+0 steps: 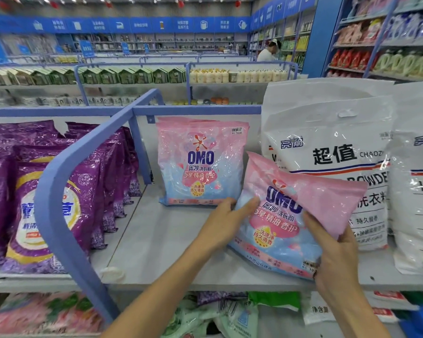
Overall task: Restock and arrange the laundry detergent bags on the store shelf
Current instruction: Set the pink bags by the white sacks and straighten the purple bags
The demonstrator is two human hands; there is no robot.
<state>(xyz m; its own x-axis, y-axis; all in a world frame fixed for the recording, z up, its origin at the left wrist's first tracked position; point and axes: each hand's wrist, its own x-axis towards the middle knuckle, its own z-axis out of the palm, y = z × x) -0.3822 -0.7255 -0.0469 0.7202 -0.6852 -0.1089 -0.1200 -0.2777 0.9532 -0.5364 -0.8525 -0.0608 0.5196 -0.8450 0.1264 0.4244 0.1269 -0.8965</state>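
Note:
A pink and blue OMO detergent bag is tilted over the front right of the grey shelf, its top leaning right. My right hand grips its right lower edge, thumb over the front. My left hand holds its left edge, fingers against the bag's side. A second identical OMO bag stands upright at the back of the shelf, facing forward.
Large white detergent sacks stand right of the pink bags. A blue rail divider separates the bay from several purple bags on the left. More bags lie on the lower shelf. A person stands far back.

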